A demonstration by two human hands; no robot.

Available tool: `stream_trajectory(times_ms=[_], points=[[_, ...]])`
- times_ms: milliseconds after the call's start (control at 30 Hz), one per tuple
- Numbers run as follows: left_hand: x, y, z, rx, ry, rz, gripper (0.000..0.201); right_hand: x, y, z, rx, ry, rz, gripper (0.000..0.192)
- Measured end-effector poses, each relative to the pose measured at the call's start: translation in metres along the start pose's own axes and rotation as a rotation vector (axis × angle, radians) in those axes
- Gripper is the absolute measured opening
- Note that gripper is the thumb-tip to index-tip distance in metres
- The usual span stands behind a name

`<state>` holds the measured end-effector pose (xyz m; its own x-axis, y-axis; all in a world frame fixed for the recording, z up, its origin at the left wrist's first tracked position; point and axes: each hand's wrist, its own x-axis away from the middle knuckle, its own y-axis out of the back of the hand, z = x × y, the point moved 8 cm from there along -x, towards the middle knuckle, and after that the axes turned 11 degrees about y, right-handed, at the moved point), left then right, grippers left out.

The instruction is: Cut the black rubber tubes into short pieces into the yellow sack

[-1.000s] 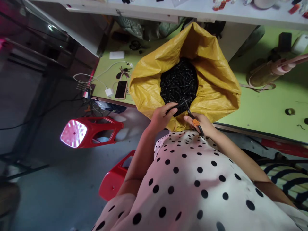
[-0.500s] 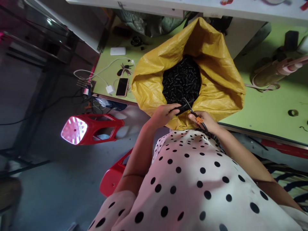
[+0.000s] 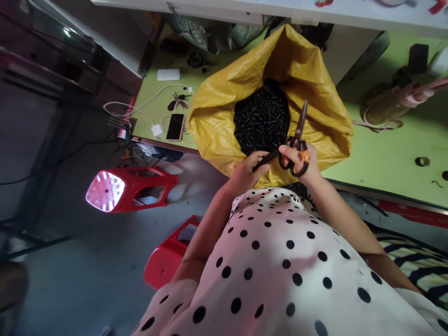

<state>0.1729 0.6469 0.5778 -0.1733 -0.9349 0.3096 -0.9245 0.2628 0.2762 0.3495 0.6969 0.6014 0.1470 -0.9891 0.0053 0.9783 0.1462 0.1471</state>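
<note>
A yellow woven sack [image 3: 325,116] stands open on the green table, filled with several small black tube pieces [image 3: 261,116]. My left hand [image 3: 247,172] pinches one black tube piece [image 3: 266,158] at the sack's near rim. My right hand [image 3: 301,161] grips black scissors [image 3: 298,137] with an orange band on the handle. The blades point up and away over the sack, closed together. Both hands meet just in front of my polka-dot shirt.
A phone [image 3: 175,127], keys [image 3: 177,100], a white charger with cable [image 3: 157,129] and a white box [image 3: 168,74] lie on the green table [image 3: 385,158] left of the sack. Two red plastic stools [image 3: 129,189] stand on the floor. A person's hand [image 3: 416,95] shows at far right.
My right hand has lifted and turned the scissors, so the blades now point upward over the sack instead of lying low against the black piece. My left hand still holds the piece.
</note>
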Motion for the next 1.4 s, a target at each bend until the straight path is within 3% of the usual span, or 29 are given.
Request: stream_trajectory(times_ms=[100, 200, 300, 400, 600, 767, 1133, 1333, 1400], points=[[0.000, 0.015, 0.007, 0.059, 0.026, -0.128, 0.030, 0.001, 0.016, 0.004, 0.046, 0.033, -0.036, 0.066], [0.002, 0.035, 0.008, 0.051, 0.015, -0.269, 0.029, 0.017, 0.014, -0.009, 0.127, -0.028, 0.157, 0.070], [0.004, 0.043, 0.002, 0.025, -0.001, -0.315, 0.029, 0.040, 0.003, -0.025, 0.190, -0.095, 0.339, 0.071], [0.006, 0.043, -0.006, -0.005, -0.021, -0.335, 0.026, 0.052, -0.008, -0.031, 0.211, -0.128, 0.411, 0.066], [0.006, 0.031, -0.017, -0.102, -0.052, -0.225, 0.028, 0.048, -0.014, -0.025, 0.279, -0.129, 0.405, 0.069], [0.001, 0.033, -0.015, -0.180, -0.047, -0.116, 0.031, 0.045, -0.014, -0.024, 0.310, -0.130, 0.426, 0.077], [-0.001, 0.041, 0.006, -0.156, -0.002, -0.100, 0.033, 0.044, -0.016, -0.036, 0.386, -0.073, 0.396, 0.081], [0.000, 0.036, 0.017, -0.211, -0.019, 0.026, 0.036, 0.037, -0.022, -0.040, 0.372, -0.132, 0.534, 0.080], [-0.001, 0.035, 0.017, -0.199, -0.030, 0.049, 0.036, 0.034, -0.020, -0.040, 0.401, -0.128, 0.519, 0.080]])
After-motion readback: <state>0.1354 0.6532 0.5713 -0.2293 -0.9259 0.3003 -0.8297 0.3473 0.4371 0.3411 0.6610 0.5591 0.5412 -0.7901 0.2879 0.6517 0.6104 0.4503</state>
